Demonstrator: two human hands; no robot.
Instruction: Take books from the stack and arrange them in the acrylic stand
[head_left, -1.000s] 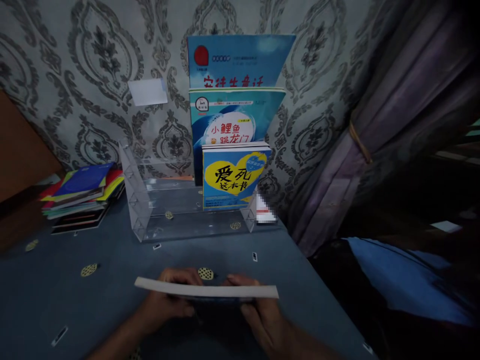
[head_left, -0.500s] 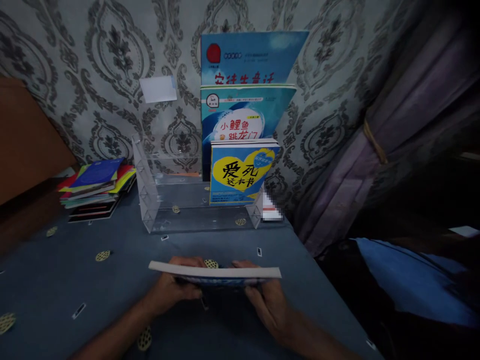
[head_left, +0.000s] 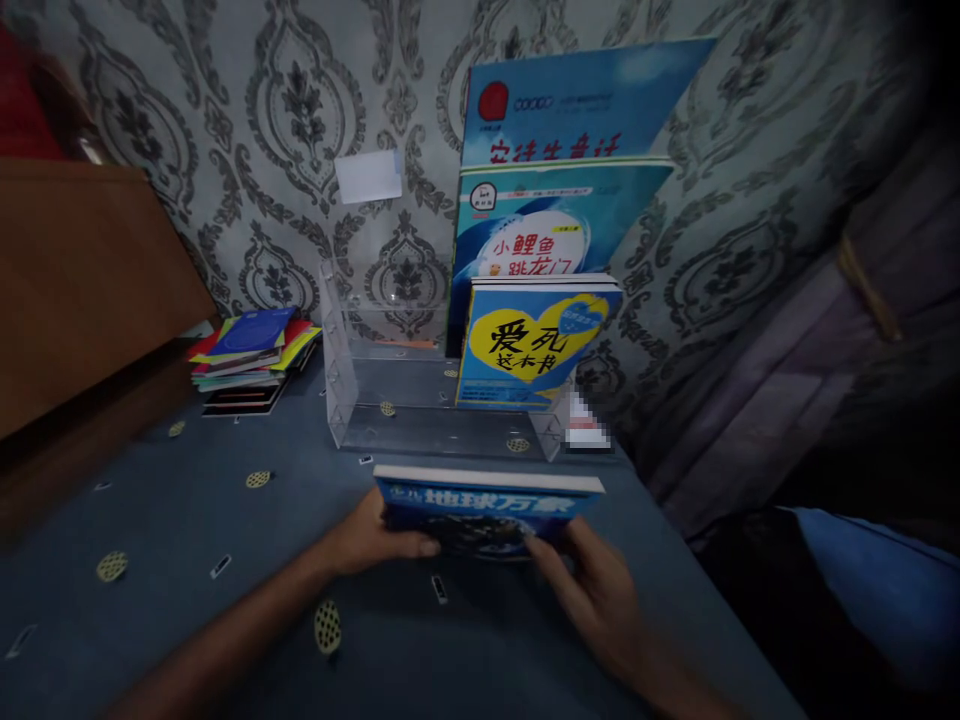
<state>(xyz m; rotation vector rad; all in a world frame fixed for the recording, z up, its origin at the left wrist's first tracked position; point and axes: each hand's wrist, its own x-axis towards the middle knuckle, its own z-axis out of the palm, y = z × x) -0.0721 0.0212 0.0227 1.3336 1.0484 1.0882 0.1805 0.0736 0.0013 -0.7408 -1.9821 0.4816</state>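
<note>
A blue book (head_left: 487, 520) with white lettering along its top is held tilted above the table, its cover toward me. My left hand (head_left: 386, 540) grips its left edge, thumb on the cover. On the right edge, my right hand (head_left: 585, 575) is closed the same way, its fingers partly hidden behind the book. Just beyond stands a clear tiered book rack (head_left: 442, 435). In its right half are a blue book with a yellow heart (head_left: 517, 345), a teal book (head_left: 562, 190) behind it, and a taller blue book (head_left: 585, 95) at the back.
A stack of colourful books (head_left: 251, 355) lies at the left of the dark patterned tablecloth (head_left: 247, 530). A brown box-like object (head_left: 82, 290) stands at far left. A white card (head_left: 367, 177) is at the rack's upper left. Curtains (head_left: 787, 380) hang at right.
The held book has tipped so its cover now shows, and it is nearer the rack. Both hands moved forward with it. The whole view has shifted, with the scene now further right.
</note>
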